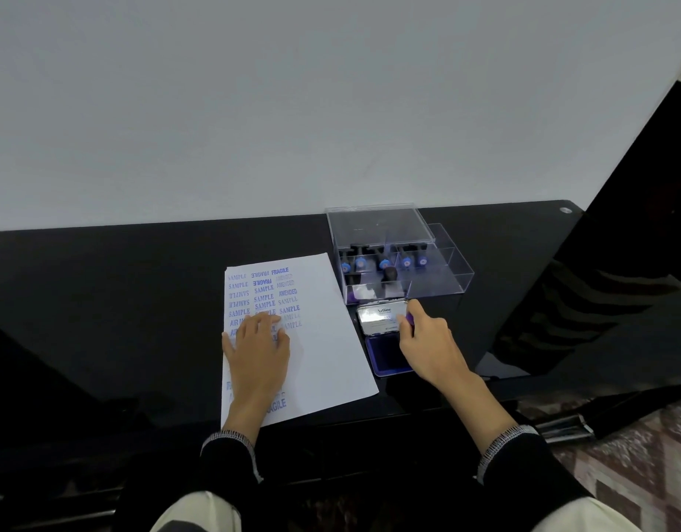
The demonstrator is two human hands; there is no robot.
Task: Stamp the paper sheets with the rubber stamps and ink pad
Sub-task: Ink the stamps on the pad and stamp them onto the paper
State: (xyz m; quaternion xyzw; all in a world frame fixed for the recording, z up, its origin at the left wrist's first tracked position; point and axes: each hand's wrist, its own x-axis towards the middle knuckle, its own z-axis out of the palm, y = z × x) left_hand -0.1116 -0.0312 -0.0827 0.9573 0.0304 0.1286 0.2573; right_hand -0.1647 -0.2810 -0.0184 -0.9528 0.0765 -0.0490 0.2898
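Left hand [256,339] spread flat, pinning light, slippery paper sheet [323,339]; right hand [423,335] pinching rubber stamp [409,319] by its handle over ink pad [387,357].

Glossy black table [101,286] against plain grey wall [293,90], patterned floor [638,455].

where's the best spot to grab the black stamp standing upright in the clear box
Probably by its rounded knob, coming straight down from above. The black stamp stands upright in the open clear box, knob uppermost, while the box walls and the blue-capped stamps lying just behind it crowd its sides. A fingertip pinch should lift it clear.
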